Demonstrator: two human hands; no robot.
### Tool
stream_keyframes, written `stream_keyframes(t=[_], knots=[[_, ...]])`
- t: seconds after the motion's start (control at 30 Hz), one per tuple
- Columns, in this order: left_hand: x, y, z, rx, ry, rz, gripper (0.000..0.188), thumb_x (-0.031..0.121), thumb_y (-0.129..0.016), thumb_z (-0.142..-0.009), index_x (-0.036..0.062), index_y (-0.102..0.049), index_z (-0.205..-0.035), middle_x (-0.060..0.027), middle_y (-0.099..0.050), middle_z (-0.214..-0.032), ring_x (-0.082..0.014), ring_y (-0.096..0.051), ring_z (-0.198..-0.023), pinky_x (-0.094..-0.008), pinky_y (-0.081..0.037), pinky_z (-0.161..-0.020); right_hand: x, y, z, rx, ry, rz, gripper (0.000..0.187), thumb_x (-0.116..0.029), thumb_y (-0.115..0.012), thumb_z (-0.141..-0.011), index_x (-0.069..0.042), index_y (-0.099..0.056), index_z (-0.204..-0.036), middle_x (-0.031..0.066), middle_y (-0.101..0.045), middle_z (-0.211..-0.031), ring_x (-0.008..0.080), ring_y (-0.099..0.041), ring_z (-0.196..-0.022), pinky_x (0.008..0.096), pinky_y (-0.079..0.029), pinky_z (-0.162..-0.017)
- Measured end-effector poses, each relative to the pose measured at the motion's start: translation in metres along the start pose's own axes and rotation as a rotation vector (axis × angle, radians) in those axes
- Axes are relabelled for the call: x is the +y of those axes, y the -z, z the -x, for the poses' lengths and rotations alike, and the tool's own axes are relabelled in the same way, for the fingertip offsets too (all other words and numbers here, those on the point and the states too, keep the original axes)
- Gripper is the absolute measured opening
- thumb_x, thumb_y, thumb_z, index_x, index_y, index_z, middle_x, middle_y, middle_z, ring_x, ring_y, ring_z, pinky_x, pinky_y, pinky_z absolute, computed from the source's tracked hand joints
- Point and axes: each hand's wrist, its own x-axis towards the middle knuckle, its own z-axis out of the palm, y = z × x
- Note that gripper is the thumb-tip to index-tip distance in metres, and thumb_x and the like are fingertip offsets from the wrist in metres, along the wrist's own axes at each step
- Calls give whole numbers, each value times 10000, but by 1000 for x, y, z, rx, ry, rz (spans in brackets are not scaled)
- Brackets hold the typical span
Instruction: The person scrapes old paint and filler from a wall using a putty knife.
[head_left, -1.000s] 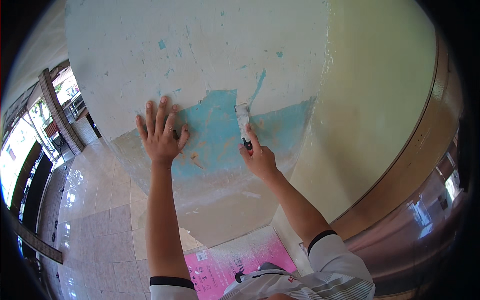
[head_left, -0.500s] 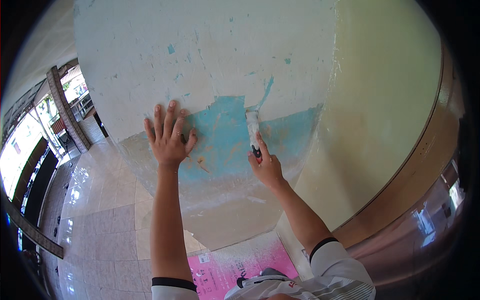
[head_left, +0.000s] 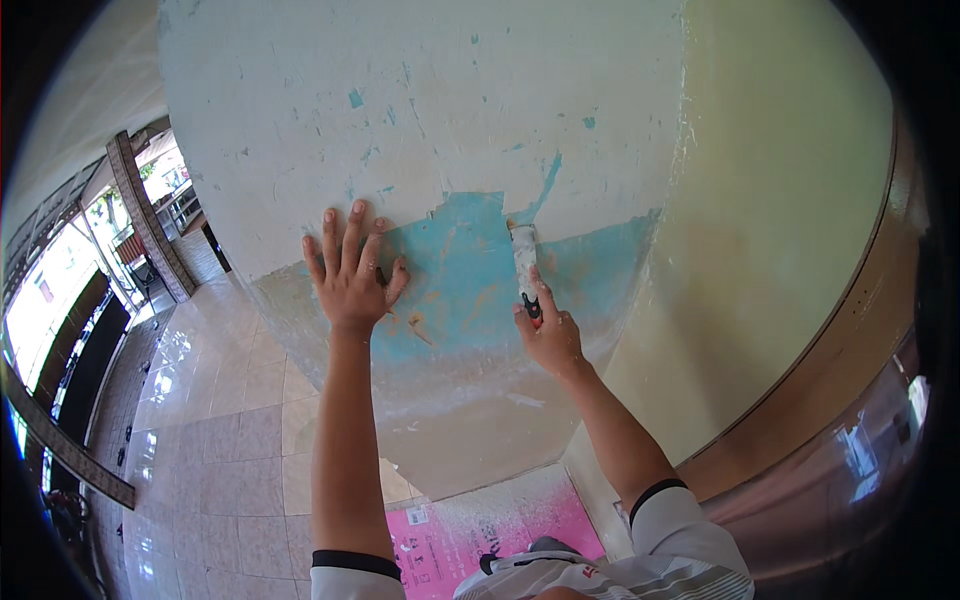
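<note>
Scraper [head_left: 525, 255] has edged slightly right along the wall [head_left: 300, 130] since the earlier frame. Left hand [head_left: 350, 295] lies splayed against the wall, forearm rising near-vertical. Right hand [head_left: 552, 340] curls round the scraper's handle, index finger extended, blade at the white coating's [head_left: 590, 190] lower edge, forearm slanting up-left.

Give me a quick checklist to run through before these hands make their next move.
1. Right hand grips the scraper: ok.
2. Blade end is at the lower edge of the white paint: ok.
3. Left hand is spread on the wall, away from the blade: ok.
4. Pink sheet lies at the foot of the wall: ok.
5. Blade is sharp: cannot tell.
</note>
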Motion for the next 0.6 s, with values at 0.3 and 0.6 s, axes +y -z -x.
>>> stream_keyframes(t=[0.3,0.6], knots=[[-1,-1,2,-2,21,-1,386,449,-581,-913,203,-661,-1199,-20,-547,-1519,-327,-402,-1479,-563,-161,-1243,-17,9,-3,-73,-85,-5,706,-405,-615,-978,-229,-325,-1597,71,-665,-654,312,-691,-585,421,-565,-570],[-3,-1,3,-7,23,-8,388,452,-577,-919,200,-652,-1204,-23,-548,-1517,-327,-402,-1478,-566,-158,-1242,-29,13,-7,-73,-72,19,688,-372,-621,-973,-217,-348,-1585,68,-670,-650,302,-693,-584,409,-552,-558]])
